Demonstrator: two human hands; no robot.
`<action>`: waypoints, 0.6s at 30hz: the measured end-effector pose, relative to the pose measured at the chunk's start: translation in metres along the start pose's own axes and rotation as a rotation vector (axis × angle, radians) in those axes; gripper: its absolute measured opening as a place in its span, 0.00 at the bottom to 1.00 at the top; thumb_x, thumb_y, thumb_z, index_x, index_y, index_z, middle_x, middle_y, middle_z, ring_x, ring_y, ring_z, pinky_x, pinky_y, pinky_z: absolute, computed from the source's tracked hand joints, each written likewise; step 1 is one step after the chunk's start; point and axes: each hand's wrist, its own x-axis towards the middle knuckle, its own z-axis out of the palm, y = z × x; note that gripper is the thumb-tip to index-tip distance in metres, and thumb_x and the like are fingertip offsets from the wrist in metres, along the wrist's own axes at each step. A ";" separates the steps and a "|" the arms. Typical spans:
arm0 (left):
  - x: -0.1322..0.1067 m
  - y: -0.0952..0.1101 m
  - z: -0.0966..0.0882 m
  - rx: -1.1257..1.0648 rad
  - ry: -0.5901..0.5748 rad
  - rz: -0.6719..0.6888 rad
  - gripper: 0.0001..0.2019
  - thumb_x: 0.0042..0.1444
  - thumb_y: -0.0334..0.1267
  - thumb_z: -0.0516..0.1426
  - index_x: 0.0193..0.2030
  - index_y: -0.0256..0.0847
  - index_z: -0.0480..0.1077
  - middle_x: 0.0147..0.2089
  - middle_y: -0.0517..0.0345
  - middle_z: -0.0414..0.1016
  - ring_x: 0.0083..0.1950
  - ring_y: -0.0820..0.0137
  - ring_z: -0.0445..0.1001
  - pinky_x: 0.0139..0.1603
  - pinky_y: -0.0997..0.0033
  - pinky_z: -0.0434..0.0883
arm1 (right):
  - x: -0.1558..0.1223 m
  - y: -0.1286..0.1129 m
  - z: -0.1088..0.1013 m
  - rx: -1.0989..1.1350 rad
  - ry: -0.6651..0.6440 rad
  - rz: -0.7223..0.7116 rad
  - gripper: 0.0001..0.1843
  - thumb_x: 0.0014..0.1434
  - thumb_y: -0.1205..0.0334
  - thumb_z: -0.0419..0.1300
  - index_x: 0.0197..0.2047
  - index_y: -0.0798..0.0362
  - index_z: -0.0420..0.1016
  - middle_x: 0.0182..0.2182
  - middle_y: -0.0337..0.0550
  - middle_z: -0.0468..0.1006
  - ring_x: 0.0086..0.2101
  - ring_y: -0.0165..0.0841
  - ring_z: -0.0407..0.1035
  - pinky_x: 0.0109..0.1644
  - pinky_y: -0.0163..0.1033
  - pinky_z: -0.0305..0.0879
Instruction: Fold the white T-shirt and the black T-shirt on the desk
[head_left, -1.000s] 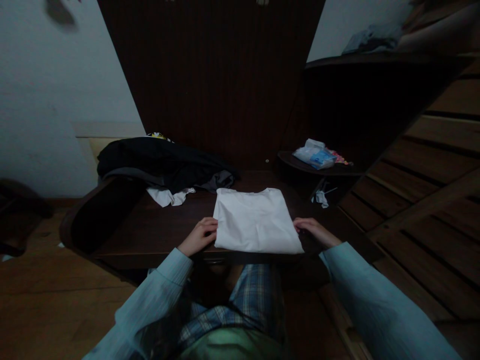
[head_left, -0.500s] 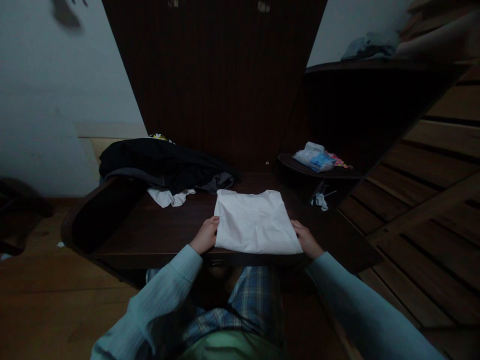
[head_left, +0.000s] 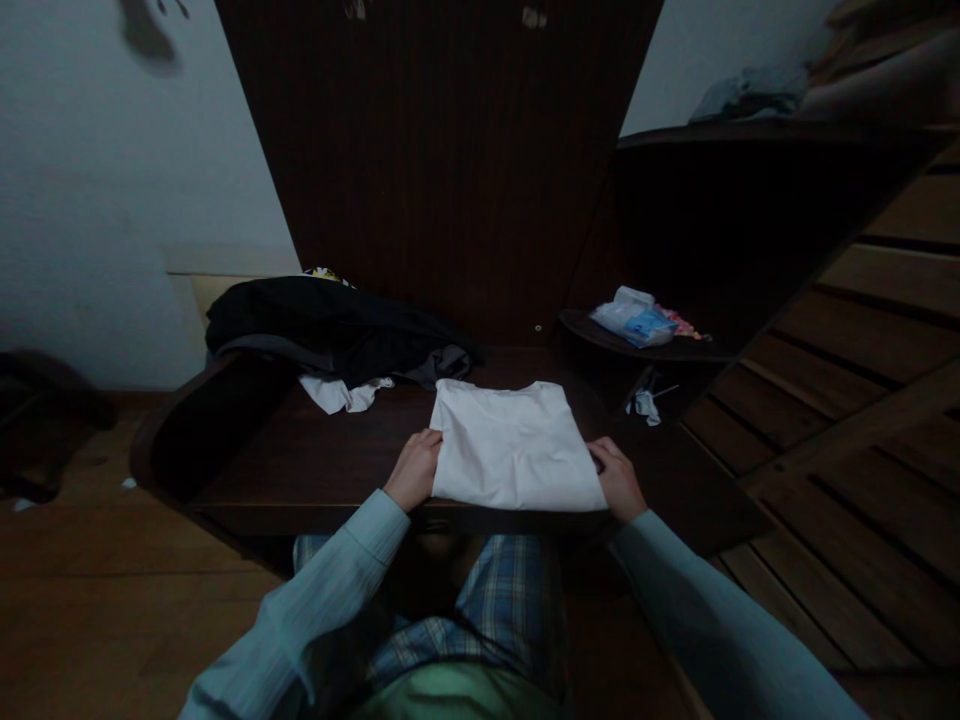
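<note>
Grip: left hand (head_left: 415, 470), right hand (head_left: 619, 482) touching white shirt (head_left: 517, 450) sides, unclear whether clamped; neckline (head_left: 510, 391) faces away, long axis seemingly crosswise.

Beyond the left hand (head_left: 415, 470), bare counter (head_left: 307, 465) leaves passage at nine o'clock of the white garment (head_left: 517, 450); dark clothes (head_left: 322, 325) obstruct ten to eleven, an upright panel (head_left: 442, 180) twelve, a low shelf (head_left: 579, 322) two.

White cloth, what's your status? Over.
Left hand, right hand: at opposite side edges. White cloth: folded, lying on desk. Black garment: behind it, leftward, not between hands.
</note>
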 end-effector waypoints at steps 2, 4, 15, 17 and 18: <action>-0.001 0.001 -0.002 0.041 0.095 -0.134 0.09 0.47 0.32 0.54 0.37 0.38 0.70 0.38 0.50 0.68 0.40 0.62 0.66 0.39 0.65 0.65 | 0.001 0.002 0.001 0.005 0.001 0.035 0.10 0.42 0.61 0.53 0.26 0.52 0.74 0.24 0.43 0.69 0.29 0.36 0.64 0.33 0.38 0.62; -0.003 0.000 -0.002 0.010 0.173 -0.267 0.13 0.46 0.31 0.54 0.41 0.39 0.70 0.37 0.51 0.67 0.40 0.63 0.67 0.38 0.66 0.66 | 0.001 0.004 0.002 0.041 0.016 0.109 0.12 0.42 0.60 0.52 0.27 0.53 0.75 0.22 0.41 0.70 0.27 0.36 0.65 0.32 0.38 0.62; -0.011 -0.013 0.001 -0.780 -0.012 -0.280 0.15 0.49 0.36 0.51 0.44 0.35 0.66 0.36 0.57 0.73 0.37 0.70 0.71 0.40 0.71 0.67 | 0.005 -0.001 -0.016 0.516 -0.195 0.467 0.20 0.41 0.44 0.58 0.30 0.52 0.72 0.30 0.44 0.76 0.35 0.38 0.71 0.35 0.39 0.68; -0.014 -0.011 -0.004 -0.801 -0.066 -0.272 0.13 0.51 0.38 0.49 0.41 0.36 0.67 0.36 0.57 0.73 0.38 0.70 0.70 0.41 0.72 0.66 | 0.003 -0.004 -0.018 0.490 -0.214 0.467 0.22 0.41 0.41 0.58 0.28 0.53 0.72 0.29 0.43 0.76 0.35 0.38 0.70 0.35 0.38 0.68; -0.015 -0.009 -0.007 -0.795 -0.076 -0.280 0.13 0.53 0.40 0.48 0.39 0.36 0.68 0.36 0.58 0.72 0.38 0.70 0.69 0.41 0.72 0.66 | 0.003 -0.005 -0.019 0.459 -0.232 0.433 0.23 0.40 0.41 0.59 0.28 0.53 0.72 0.29 0.43 0.76 0.34 0.38 0.70 0.35 0.38 0.68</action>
